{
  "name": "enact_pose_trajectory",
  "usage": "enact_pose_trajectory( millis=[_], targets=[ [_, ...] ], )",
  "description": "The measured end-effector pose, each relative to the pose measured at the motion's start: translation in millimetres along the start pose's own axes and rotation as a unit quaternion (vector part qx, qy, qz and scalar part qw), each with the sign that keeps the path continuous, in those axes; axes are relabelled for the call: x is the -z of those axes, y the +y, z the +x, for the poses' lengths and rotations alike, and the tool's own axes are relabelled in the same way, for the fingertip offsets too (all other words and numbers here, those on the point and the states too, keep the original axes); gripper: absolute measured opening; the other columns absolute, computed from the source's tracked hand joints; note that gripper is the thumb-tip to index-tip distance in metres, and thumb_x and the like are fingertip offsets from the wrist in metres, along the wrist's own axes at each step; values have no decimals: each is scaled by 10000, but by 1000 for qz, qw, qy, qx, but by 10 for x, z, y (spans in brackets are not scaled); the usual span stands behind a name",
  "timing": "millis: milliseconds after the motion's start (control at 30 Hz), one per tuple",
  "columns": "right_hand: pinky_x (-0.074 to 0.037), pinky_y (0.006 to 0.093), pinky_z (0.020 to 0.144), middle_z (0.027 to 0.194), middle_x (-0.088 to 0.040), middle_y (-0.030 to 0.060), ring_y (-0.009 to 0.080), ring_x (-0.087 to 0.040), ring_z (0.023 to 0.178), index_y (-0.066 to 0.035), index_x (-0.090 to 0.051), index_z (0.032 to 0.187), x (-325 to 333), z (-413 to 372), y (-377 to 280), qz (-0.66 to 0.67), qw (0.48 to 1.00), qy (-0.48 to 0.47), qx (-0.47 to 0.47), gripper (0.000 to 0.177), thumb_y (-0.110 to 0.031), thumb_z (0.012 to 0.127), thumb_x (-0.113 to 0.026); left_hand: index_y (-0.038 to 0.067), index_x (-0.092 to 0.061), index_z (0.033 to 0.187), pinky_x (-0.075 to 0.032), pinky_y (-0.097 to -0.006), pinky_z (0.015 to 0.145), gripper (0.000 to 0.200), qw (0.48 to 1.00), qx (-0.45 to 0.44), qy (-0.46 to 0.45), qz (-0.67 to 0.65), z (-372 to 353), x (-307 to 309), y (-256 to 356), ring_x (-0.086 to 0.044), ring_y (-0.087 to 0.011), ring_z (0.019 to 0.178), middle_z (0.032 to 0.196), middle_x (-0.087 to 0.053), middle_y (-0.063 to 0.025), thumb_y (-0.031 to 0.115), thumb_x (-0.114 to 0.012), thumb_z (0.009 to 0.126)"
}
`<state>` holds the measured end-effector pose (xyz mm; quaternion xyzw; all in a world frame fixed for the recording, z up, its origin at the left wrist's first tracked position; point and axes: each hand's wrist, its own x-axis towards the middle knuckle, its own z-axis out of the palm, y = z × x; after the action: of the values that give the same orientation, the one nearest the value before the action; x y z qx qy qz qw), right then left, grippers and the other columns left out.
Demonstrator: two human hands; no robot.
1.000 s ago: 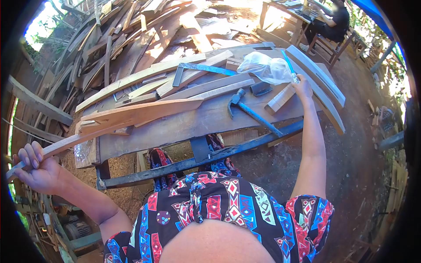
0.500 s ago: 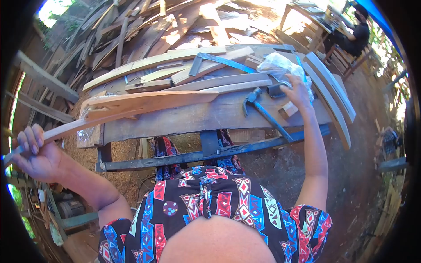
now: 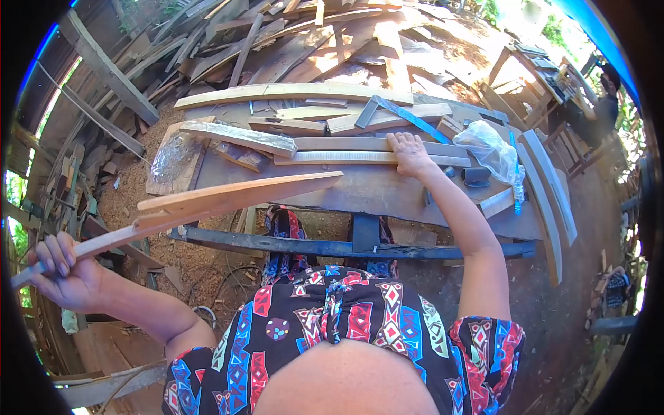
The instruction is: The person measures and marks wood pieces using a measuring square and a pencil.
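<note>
My left hand (image 3: pixel 68 273) is closed around the narrow end of a long shaped piece of wood (image 3: pixel 242 196), which it holds up over the near left side of the workbench (image 3: pixel 325 187). My right hand (image 3: pixel 411 153) lies over two long wooden strips (image 3: pixel 339 158) on the bench, fingers stretched out and touching them. Just right of that hand is a hammer (image 3: pixel 449 172), mostly hidden by my forearm. Beyond it are a dark cylindrical object (image 3: pixel 475 177), a short wood block (image 3: pixel 498 202) and a clear plastic bag (image 3: pixel 487 149).
A metal square (image 3: pixel 408 117) rests on boards at the bench's back. Curved wooden pieces (image 3: pixel 543 200) lie along the right edge. A rough wood block (image 3: pixel 242 138) is at the left. Scrap planks (image 3: pixel 297 52) are heaped behind; a person (image 3: pixel 607 104) sits far right.
My right hand has moved left from beside the plastic bag onto the wooden strips. The held wood has shifted nearer to me, showing the rough block behind it. The view has also shifted.
</note>
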<state>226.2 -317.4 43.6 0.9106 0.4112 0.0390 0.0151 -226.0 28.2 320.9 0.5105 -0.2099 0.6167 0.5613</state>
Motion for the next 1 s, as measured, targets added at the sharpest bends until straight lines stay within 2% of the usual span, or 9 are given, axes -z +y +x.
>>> enact_pose_trajectory(
  millis=[67,300,367,700,767,900,933,1000],
  targets=[
    [-324,424,1021,1280,-469,134,301,-442,1211,-78,-351,1362,0,35,-21,6,998,-57,7,775,-103,656,-669,-30,-532,975,-284,-256,525,271,1000,-10,21,12,-89,58,12,-352,-99,560,685,-352,2,233,-564,919],
    [-314,461,995,1189,-517,130,296,-476,1150,-85,-342,1359,73,67,-36,-37,996,-73,21,808,-156,637,-697,-13,-549,955,-277,-260,522,256,996,-24,72,37,-185,153,8,-338,-101,564,673,-334,2,233,-592,900],
    [-334,455,916,1091,-546,127,291,-499,1080,-98,-385,1307,29,52,-58,-49,998,-17,25,772,-122,597,-688,-12,-547,956,-280,-260,523,262,996,-28,79,36,-208,182,13,-337,-101,559,676,-335,0,242,-586,906],
    [-293,438,924,1085,-493,96,275,-467,1066,-124,-394,1272,146,40,-117,-100,988,109,31,744,-128,597,-706,1,-550,976,-294,-257,518,262,995,-13,89,32,-268,192,68,-339,-101,556,689,-338,-7,258,-567,924],
    [-292,451,934,1101,-495,104,278,-465,1075,-128,-403,1247,254,127,-83,-116,980,150,58,631,-104,668,-651,-2,-547,983,-294,-252,517,261,997,-19,77,25,-273,226,49,-341,-102,556,689,-339,-9,254,-555,933],
    [-255,470,1009,1168,-491,93,260,-446,1161,-141,-383,1285,435,416,35,-124,983,115,72,673,-168,694,-703,-5,-543,982,-296,-251,515,266,995,-24,87,32,-271,99,68,-343,-103,556,685,-342,-13,258,-545,939],
    [-233,493,1039,1201,-496,72,248,-437,1194,-161,-377,1304,453,491,29,-84,989,103,67,732,-235,682,-754,-4,-538,958,-291,-255,520,263,991,-23,121,47,-278,52,62,-331,-99,557,666,-320,3,248,-591,905],
    [-235,501,1037,1207,-500,63,249,-442,1189,-176,-377,1306,453,673,27,-99,986,105,83,744,-249,674,-765,-2,-533,934,-285,-260,526,269,986,-26,154,63,-291,45,55,-319,-96,557,648,-298,18,239,-636,872]
  ],
)
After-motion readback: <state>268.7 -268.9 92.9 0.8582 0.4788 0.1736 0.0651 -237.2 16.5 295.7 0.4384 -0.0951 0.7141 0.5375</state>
